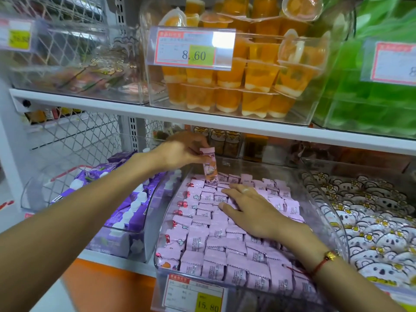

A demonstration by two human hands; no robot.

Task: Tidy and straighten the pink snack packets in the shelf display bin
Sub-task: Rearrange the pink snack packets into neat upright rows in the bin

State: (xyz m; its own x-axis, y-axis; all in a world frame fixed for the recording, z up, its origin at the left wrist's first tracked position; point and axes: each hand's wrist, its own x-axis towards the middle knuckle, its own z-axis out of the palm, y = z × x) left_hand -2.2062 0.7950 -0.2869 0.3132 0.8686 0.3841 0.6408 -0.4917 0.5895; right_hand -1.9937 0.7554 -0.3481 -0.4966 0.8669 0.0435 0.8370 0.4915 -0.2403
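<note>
Packets in bin

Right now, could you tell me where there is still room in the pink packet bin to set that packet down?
The bare patch is at the back of the bin, behind the last row of pink packets. Elsewhere they lie packed wall to wall. The left hand holds one packet near that gap.

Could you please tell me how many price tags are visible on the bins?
4: one far left on the top shelf, one on the orange jelly bin, one at the right edge, one on the pink packet bin. Others may be hidden.
</note>
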